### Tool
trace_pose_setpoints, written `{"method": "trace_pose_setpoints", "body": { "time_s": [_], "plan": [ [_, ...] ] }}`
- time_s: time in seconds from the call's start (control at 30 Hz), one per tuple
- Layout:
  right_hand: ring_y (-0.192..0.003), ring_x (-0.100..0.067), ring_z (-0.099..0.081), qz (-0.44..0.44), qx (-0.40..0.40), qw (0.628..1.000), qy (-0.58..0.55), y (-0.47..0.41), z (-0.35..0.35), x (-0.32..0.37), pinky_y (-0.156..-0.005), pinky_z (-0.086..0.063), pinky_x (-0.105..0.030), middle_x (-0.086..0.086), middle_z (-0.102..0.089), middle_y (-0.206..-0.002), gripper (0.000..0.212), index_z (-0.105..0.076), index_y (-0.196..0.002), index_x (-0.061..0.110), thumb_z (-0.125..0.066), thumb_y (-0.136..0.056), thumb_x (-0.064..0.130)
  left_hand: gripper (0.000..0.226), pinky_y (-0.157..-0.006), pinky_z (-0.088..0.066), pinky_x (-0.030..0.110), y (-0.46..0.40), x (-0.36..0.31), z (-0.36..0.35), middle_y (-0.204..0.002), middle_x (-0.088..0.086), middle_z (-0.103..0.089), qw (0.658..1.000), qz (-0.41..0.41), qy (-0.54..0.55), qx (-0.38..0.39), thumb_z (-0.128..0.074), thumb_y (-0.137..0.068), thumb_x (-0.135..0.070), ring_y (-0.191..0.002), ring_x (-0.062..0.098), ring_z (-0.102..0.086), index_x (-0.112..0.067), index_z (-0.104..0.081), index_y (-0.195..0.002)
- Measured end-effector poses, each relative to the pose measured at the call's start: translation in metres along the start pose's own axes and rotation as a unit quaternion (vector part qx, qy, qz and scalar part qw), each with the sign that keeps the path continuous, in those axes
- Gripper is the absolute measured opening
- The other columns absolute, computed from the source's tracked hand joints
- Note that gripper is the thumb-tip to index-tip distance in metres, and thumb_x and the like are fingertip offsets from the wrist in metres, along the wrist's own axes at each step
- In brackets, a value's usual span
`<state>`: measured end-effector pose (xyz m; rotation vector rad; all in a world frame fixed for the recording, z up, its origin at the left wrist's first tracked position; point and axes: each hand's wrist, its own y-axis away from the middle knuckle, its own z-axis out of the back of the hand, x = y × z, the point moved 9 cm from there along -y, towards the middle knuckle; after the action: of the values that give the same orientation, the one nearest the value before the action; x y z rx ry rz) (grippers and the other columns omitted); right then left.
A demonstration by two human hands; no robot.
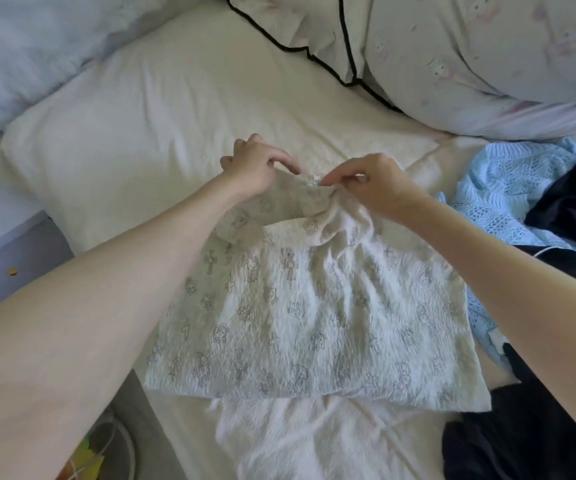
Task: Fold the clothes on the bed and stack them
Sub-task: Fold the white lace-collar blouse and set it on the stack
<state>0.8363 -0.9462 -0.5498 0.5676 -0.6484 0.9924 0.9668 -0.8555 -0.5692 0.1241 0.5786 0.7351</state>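
From the head view, a white printed garment (300, 320) with grey crosses and small figures lies spread flat on the bed (162, 109), its collar end away from the person. The left hand (255, 168) pinches the collar edge with curled fingers; the right hand (373, 185) pinches the same edge just beside it, thumb and forefinger closed on the cloth. Beneath the garment's near hem a plain white cloth (300, 438) shows. To the right of the garment lie a light blue knit (501, 192) and dark clothes (521, 445), touching its right edge. Beyond the garment sits a cream pillow (123, 133).
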Motion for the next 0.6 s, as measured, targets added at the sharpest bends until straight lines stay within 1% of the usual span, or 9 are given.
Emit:
{"method": "trace_pose_setpoints", "body": {
  "time_s": [0.07, 0.13, 0.2, 0.27, 0.33, 0.43, 0.5, 0.57, 0.6],
  "plan": [
    [-0.106, -0.015, -0.061, -0.011, 0.020, 1.000, 0.008, -0.003, -0.008, -0.007, -0.088, -0.044, -0.018, -0.001, -0.064, -0.122, 0.029, -0.069, -0.110, 0.021, -0.051, -0.093, 0.006, 0.056, -0.093, -0.025, 0.037, -0.004, 0.013, -0.013, -0.131, -0.002, -0.046, 0.998, 0.043, -0.026, 0.043, -0.033, -0.086, 0.005, -0.127, 0.022, -0.035, -0.042, -0.064, -0.091],
    [-0.118, -0.019, -0.055, -0.004, 0.033, 0.998, 0.044, 0.003, -0.018, -0.015, -0.102, -0.043, -0.035, -0.001, -0.057, -0.133, 0.033, -0.059, -0.126, 0.023, -0.054, -0.094, 0.014, 0.049, -0.103, -0.022, 0.041, -0.004, 0.026, -0.024, -0.140, -0.005, -0.046, 0.993, 0.071, -0.040, 0.084, -0.037, -0.085, -0.002, -0.131, 0.021, -0.037, -0.036, -0.062, -0.110],
    [-0.137, -0.020, -0.034, 0.000, 0.048, 0.992, 0.119, 0.016, -0.029, -0.025, -0.113, -0.026, -0.051, 0.001, -0.043, -0.145, 0.044, -0.045, -0.138, 0.025, -0.052, -0.095, 0.022, 0.048, -0.106, -0.020, 0.041, -0.004, 0.032, -0.033, -0.143, -0.006, -0.044, 0.992, 0.070, -0.038, 0.095, -0.036, -0.089, -0.008, -0.132, 0.020, -0.037, -0.034, -0.052, -0.127],
    [-0.145, -0.018, -0.015, 0.010, 0.053, 0.982, 0.180, 0.029, -0.040, -0.032, -0.116, -0.010, -0.054, 0.003, -0.029, -0.154, 0.048, -0.035, -0.144, 0.027, -0.046, -0.097, 0.030, 0.044, -0.099, -0.021, 0.039, -0.006, 0.031, -0.044, -0.143, -0.005, -0.044, 0.992, 0.045, -0.064, 0.095, -0.033, -0.096, -0.015, -0.133, 0.019, -0.033, -0.036, -0.047, -0.133],
    [-0.147, -0.019, -0.004, 0.010, 0.062, 0.972, 0.224, 0.046, -0.053, -0.036, -0.117, -0.002, -0.055, 0.002, -0.017, -0.158, 0.051, -0.027, -0.147, 0.028, -0.038, -0.098, 0.037, 0.042, -0.091, -0.019, 0.036, -0.006, 0.029, -0.055, -0.145, -0.003, -0.040, 0.988, 0.025, -0.112, 0.101, -0.031, -0.099, -0.024, -0.133, 0.019, -0.027, -0.040, -0.042, -0.136],
    [-0.147, -0.023, 0.005, 0.001, 0.073, 0.960, 0.269, 0.080, -0.073, -0.040, -0.115, 0.006, -0.056, -0.002, -0.008, -0.159, 0.055, -0.021, -0.149, 0.027, -0.024, -0.098, 0.046, 0.047, -0.102, -0.017, 0.041, 0.004, 0.028, -0.069, -0.158, -0.005, -0.011, 0.975, -0.004, -0.190, 0.114, -0.028, -0.101, -0.027, -0.141, 0.021, -0.012, -0.039, -0.025, -0.146],
    [-0.146, -0.028, -0.002, -0.002, 0.053, 0.967, 0.249, 0.110, -0.079, -0.038, -0.115, 0.003, -0.058, -0.007, -0.016, -0.158, 0.058, -0.028, -0.148, 0.023, -0.021, -0.095, 0.045, 0.047, -0.111, -0.012, 0.046, 0.023, 0.024, -0.064, -0.159, -0.005, -0.005, 0.986, -0.030, -0.157, 0.044, -0.027, -0.102, -0.027, -0.145, 0.021, -0.004, -0.034, -0.021, -0.148],
    [-0.143, -0.034, -0.017, -0.005, 0.028, 0.975, 0.220, 0.139, -0.084, -0.036, -0.113, -0.008, -0.062, -0.012, -0.030, -0.152, 0.054, -0.040, -0.143, 0.017, -0.028, -0.095, 0.040, 0.043, -0.113, -0.013, 0.044, 0.057, 0.021, -0.048, -0.156, 0.000, -0.022, 0.995, -0.061, -0.046, -0.071, -0.032, -0.102, -0.026, -0.145, 0.022, -0.014, -0.023, -0.034, -0.145],
    [-0.141, -0.036, -0.024, -0.005, 0.017, 0.976, 0.215, 0.150, -0.085, -0.036, -0.111, -0.014, -0.064, -0.014, -0.037, -0.149, 0.051, -0.046, -0.139, 0.014, -0.033, -0.095, 0.037, 0.042, -0.112, -0.015, 0.043, 0.075, 0.018, -0.045, -0.151, 0.002, -0.033, 0.991, -0.087, -0.019, -0.096, -0.034, -0.101, -0.030, -0.143, 0.023, -0.021, -0.018, -0.041, -0.140]
  ]
}}
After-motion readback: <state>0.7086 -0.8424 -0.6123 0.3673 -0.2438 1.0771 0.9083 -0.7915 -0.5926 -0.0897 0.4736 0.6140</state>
